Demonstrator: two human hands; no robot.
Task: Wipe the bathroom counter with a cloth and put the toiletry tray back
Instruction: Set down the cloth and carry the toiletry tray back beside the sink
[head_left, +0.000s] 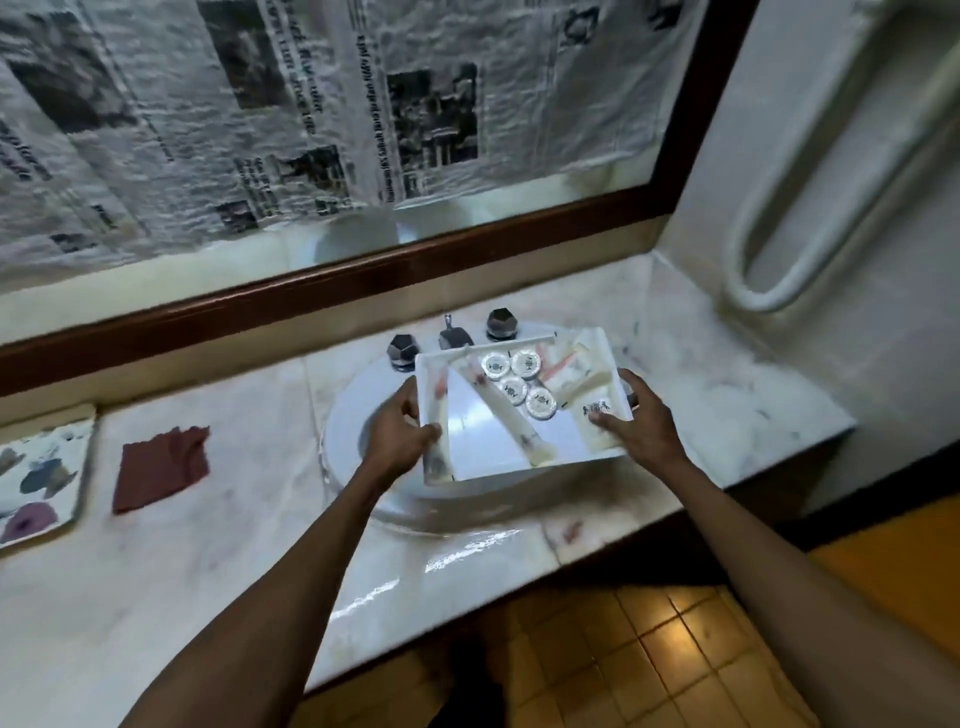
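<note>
A white rectangular toiletry tray (485, 447) is held in the air over the sink basin (345, 415). It carries several round white capped items (514, 382), sachets and thin wrapped sticks. My left hand (397, 434) grips the tray's left edge. My right hand (636, 418) grips its right edge, thumb inside the rim. A dark red cloth (161, 467) lies crumpled flat on the marble counter (171, 571), left of the sink and apart from both hands.
Two dark faceted tap handles (402, 351) and a spout (452, 335) stand behind the tray. A floral-printed tile or mat (36, 480) lies at the counter's far left. A newspaper-covered mirror in a wooden frame backs the counter. A white rail (810, 208) hangs on the right wall.
</note>
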